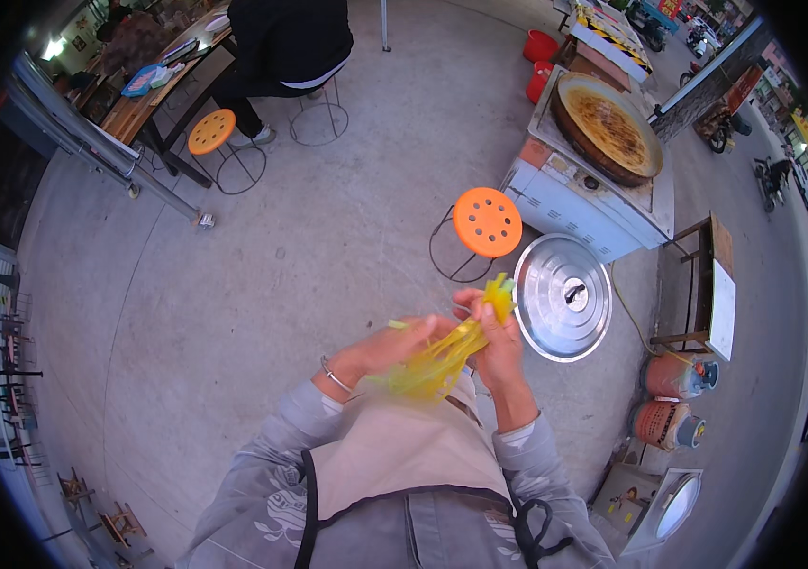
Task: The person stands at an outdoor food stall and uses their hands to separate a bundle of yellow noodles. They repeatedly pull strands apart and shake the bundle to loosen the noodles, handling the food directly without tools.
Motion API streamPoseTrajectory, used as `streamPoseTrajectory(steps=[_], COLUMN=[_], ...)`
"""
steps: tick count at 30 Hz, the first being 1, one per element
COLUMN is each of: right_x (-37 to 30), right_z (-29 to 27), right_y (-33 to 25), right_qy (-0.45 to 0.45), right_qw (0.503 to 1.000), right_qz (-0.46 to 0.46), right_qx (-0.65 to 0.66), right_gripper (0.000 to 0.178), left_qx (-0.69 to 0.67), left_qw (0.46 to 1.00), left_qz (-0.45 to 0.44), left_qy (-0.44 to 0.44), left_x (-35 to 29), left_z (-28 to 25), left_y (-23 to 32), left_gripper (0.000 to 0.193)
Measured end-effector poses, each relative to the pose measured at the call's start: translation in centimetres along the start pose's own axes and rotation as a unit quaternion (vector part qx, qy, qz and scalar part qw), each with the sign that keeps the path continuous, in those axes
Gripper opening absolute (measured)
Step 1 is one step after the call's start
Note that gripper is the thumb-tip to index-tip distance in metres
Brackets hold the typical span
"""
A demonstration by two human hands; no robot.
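In front of my apron (404,441), my right hand (500,346) is closed round a crumpled piece of thin yellow-green see-through plastic (434,368). A bunched end of it sticks up past my right fingers. The rest hangs loose toward the left, and I cannot tell whether it is a bag or a glove. My left hand (399,343), with a bangle (335,374) at the wrist, is right against the plastic. Its fingers are blurred and partly covered, so their grip does not show. A small green scrap of the same look shows above the left hand.
A large round metal lid (546,318) lies just beyond my right hand, beside an orange stool (487,222). Behind them a wide browned pan (608,128) sits on a stove stand (579,204). Gas cylinders (671,376) stand at right. A seated person (290,43) is at a table (129,119).
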State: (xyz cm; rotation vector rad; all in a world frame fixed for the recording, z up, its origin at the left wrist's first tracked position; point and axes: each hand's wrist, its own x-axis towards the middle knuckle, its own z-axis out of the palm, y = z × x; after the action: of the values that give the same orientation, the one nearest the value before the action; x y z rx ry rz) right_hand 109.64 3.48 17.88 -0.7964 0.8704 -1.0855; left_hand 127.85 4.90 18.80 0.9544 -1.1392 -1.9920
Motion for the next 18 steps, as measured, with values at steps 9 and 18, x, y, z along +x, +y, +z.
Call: streamPoseTrajectory(steps=[9, 18], right_x=[0.2, 0.2], right_z=[0.7, 1.0], right_y=[0.4, 1.9], right_qy=[-0.069, -0.072], right_qw=[0.978, 0.909], right_qz=[-0.016, -0.177], right_qx=[-0.194, -0.371], right_gripper=[0.019, 0.017], left_qx=[0.051, 0.224], left_qw=[0.995, 0.960], left_qz=[0.019, 0.117], left_qy=[0.089, 0.119], left_x=[2.6, 2.9], left_z=[-1.9, 0.4], left_y=[-2.7, -1.9], left_gripper=[0.050, 0.045])
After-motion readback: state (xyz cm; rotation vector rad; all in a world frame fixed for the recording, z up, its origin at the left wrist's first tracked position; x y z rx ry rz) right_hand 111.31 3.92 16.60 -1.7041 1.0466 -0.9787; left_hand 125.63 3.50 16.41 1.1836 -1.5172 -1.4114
